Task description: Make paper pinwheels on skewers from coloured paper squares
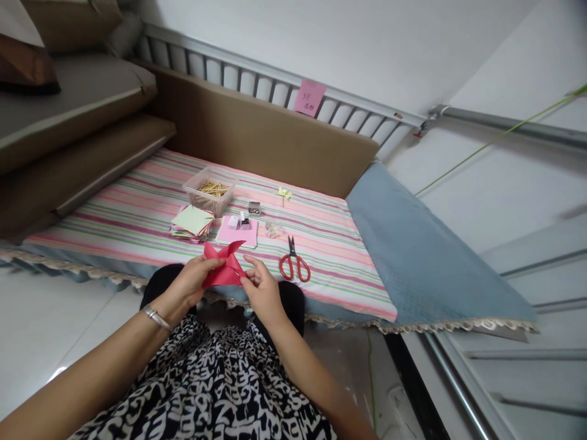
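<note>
A red paper pinwheel [224, 269], with curved-in blades, is held over the front edge of the bed. My left hand [197, 278] grips its left side, thumb pressed near the centre. On its right corner, my right hand [260, 284] pinches the paper between thumb and fingertips. Just beyond lie red-handled scissors [294, 263], points away from me. A stack of coloured paper squares [192, 221] sits to the left, beside pink paper [236, 235] bearing small boxes [245, 223]. Behind them stands a clear plastic tub [197, 198] of thin wooden sticks [213, 188].
A small yellow pinwheel [284, 194] on a stick lies farther back, near a small metal box [254, 209] and a little clear container [274, 230]. Stacked brown boards [82, 143] rise at left. A brown panel [257, 131] and metal rail [275, 79] bound the back.
</note>
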A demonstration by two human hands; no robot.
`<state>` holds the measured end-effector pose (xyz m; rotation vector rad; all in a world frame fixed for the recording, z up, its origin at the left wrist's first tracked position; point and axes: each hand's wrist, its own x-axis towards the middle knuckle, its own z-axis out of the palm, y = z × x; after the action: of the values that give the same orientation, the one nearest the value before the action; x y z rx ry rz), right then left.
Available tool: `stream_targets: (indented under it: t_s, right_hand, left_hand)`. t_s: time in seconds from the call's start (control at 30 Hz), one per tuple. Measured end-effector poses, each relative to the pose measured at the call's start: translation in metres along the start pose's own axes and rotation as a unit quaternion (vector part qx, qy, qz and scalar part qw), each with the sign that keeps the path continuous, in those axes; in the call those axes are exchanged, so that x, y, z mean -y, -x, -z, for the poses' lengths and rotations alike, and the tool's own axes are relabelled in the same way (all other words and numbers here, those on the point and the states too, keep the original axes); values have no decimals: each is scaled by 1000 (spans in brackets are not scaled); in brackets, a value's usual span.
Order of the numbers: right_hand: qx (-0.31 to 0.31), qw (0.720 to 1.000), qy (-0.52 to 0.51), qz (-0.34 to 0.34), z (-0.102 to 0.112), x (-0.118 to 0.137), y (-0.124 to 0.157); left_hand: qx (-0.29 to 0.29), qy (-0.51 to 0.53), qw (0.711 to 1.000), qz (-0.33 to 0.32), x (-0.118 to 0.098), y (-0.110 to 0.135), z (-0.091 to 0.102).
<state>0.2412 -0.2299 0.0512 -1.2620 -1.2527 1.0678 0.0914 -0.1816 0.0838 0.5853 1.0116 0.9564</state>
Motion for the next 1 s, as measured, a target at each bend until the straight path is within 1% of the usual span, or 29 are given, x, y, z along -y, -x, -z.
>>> stream_targets:
  t_s: [0.13, 0.2, 0.3, 0.33, 0.4, 0.53, 0.67, 0.77, 0.9, 1.0]
  right_hand:
    - [0, 994, 88, 58, 5, 2, 3]
    - [0, 983, 145, 112, 7, 3, 5]
    - [17, 959, 206, 194, 10, 5, 7]
    - [20, 953, 217, 209, 11, 6, 8]
    - [18, 950, 224, 218, 12, 7, 8]
    - [17, 962, 191, 194, 14, 10, 7]
    - [21, 982, 134, 135, 12, 15, 4]
    - [3, 990, 109, 87, 9, 18, 1]
    - [-19, 994, 107, 25, 4, 16, -4]
    - [-29, 991, 130, 16, 1, 16, -5]
  left_hand:
    - [10, 0, 1000, 5, 1, -3, 4]
    - [10, -1, 1000, 9, 1, -4, 6]
    - [15, 5, 1000, 8, 1, -4, 7]
    - [19, 7, 1000, 8, 1, -4, 7]
    - [26, 9, 1000, 8, 1, -4, 7]
    - [16, -16, 1000, -3, 3, -1, 7]
    - [8, -54, 998, -7, 3, 3, 5]
    - [7, -58, 998, -12, 4, 5, 2]
    - [7, -62, 998, 2, 7, 7, -2]
    - [6, -64, 998, 1, 9, 7, -4]
